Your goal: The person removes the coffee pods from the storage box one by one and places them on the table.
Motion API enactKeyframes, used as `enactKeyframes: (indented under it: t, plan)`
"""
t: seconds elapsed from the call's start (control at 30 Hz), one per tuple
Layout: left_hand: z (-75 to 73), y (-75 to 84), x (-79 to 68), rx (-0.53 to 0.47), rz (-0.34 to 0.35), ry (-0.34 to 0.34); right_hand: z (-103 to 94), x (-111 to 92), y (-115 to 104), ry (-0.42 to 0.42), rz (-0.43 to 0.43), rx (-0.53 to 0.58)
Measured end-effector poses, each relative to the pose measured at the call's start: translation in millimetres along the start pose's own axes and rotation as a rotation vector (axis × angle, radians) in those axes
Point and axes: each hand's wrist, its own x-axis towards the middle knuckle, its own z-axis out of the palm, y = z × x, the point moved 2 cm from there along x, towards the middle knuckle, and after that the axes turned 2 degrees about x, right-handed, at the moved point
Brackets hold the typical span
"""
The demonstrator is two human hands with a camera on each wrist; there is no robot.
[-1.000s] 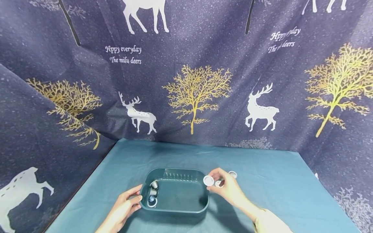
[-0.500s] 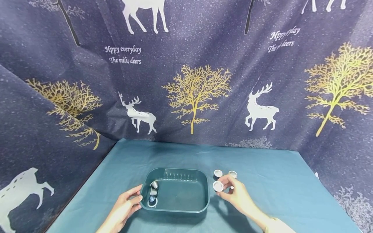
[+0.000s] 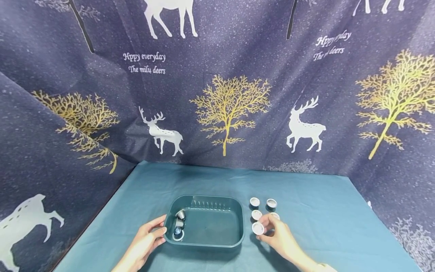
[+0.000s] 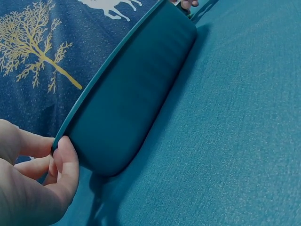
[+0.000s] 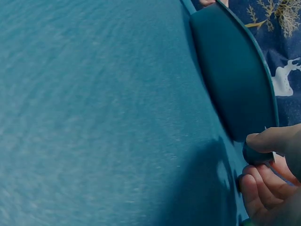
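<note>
Nearby, capsules [image 3: 255, 202]; behind, deer-print cloth [image 3: 210, 64]

Two inscriptions in white, curling script stand on the dark blue cloth [image 3: 210, 49] hanging behind the surface [image 3: 306, 211]. The left one reads "Hppy everyday" [image 3: 144, 57], spelled just so, with "The milu deers" [image 3: 147, 70] on a second line beneath it; both lines sit above a printed white deer [image 3: 165, 136]. The right one slopes upward to the right, and a fold swallows its middle: "Hppy" and "yday" [image 3: 344, 36] can be read on the upper line, "The" and "deers" [image 3: 335, 51] on the lower. Greyish marks on the pale lids of the capsules [image 3: 255, 202] are too small to make out.
</note>
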Motion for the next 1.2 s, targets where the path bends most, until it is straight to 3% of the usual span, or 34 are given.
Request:
enactKeyframes:
  t: [0.2,1.2]
  plan:
    - [0.1,0.0,0.9,0.006,-0.012,-0.006,2.5,-3.8,3.5,0.017,-0.027,-0.019]
    - [0.7,0.9,-0.5,0.0,-0.008,0.006,3.4,-4.5,8.8,-0.02,0.103,-0.028]
